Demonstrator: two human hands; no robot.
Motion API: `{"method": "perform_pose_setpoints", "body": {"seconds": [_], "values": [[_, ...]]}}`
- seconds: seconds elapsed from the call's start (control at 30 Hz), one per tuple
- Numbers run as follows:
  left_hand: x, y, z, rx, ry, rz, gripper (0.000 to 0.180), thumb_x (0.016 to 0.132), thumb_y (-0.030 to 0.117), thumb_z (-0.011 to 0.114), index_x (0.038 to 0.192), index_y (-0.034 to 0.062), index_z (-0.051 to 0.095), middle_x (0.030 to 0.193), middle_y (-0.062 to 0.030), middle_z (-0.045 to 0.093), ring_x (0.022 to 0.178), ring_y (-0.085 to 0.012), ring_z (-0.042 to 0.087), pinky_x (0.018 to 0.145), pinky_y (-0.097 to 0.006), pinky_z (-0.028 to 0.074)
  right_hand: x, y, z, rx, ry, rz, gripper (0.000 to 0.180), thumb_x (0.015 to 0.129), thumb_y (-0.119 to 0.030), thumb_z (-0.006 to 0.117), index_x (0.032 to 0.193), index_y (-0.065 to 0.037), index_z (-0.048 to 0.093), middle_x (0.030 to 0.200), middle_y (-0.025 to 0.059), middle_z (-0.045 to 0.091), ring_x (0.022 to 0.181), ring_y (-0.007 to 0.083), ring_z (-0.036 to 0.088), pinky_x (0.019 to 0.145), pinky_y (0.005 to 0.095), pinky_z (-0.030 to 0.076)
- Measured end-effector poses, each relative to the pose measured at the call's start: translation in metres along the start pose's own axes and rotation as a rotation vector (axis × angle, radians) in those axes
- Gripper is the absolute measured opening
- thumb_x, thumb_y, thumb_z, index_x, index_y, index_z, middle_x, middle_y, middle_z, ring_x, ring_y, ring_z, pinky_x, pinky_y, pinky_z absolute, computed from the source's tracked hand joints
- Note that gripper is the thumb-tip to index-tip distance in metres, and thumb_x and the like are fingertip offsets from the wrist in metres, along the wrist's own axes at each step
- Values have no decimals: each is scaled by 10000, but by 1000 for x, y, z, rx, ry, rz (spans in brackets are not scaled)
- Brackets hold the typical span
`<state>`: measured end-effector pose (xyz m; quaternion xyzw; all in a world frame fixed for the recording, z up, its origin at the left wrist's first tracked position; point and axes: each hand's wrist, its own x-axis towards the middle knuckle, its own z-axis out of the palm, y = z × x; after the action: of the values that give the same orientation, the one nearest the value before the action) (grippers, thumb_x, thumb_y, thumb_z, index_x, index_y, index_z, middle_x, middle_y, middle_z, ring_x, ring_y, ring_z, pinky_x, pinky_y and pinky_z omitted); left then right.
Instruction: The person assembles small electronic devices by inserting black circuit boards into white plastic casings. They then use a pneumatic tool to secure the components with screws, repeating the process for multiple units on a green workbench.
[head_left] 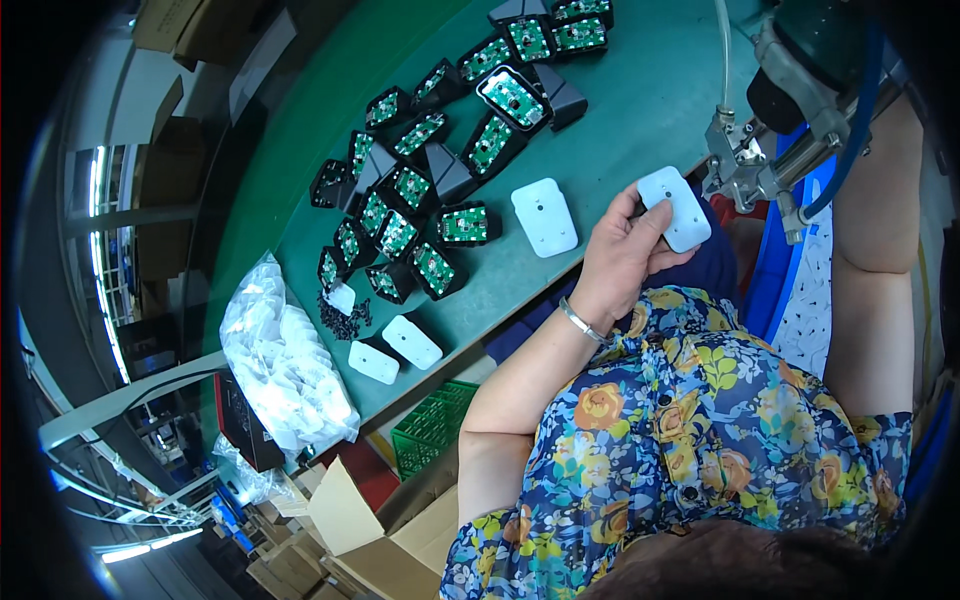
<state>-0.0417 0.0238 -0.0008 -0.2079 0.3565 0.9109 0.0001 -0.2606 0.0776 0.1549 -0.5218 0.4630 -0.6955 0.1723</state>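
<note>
My left hand [635, 232] pinches a white rounded plastic cover [675, 205], thumb on its face, fingers behind. The cover is held over the near table edge, close to the metal fixture [745, 165] at the right. Flat on the table beside this hand lies a second white cover [545, 217], with small holes in it. My right arm [872, 180] reaches up along the right side; its hand is hidden behind the machine. Farther left, many black housings with green circuit boards [463, 225] lie in a loose cluster.
Two more white covers [412, 342] lie near the table's front edge, by a heap of small black parts [345, 318]. A clear bag of white pieces [285, 350] sits at the left end. Below are a green crate [432, 428] and an open carton [345, 505]. A blue bin [775, 290] stands at right.
</note>
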Motion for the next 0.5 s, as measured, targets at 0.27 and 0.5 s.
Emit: {"method": "perform_pose_setpoints", "body": {"seconds": [0.27, 0.5], "values": [[1, 10, 4, -39, -21, 32, 336, 914, 201, 484, 1201, 34, 425, 1077, -109, 566, 958, -235, 603, 767, -339, 554, 2, -7, 3, -31, 24, -10, 322, 833, -196, 557, 1037, 48, 503, 772, 81, 577, 670, 163, 598, 606, 296, 538], [-2, 17, 8, -69, -30, 33, 343, 912, 203, 489, 1200, 28, 428, 1063, -121, 575, 935, -246, 614, 744, -328, 562, -2, -5, 1, -43, 36, -4, 318, 834, -192, 558, 1037, 46, 503, 780, 83, 579, 680, 164, 599, 611, 299, 539]]}}
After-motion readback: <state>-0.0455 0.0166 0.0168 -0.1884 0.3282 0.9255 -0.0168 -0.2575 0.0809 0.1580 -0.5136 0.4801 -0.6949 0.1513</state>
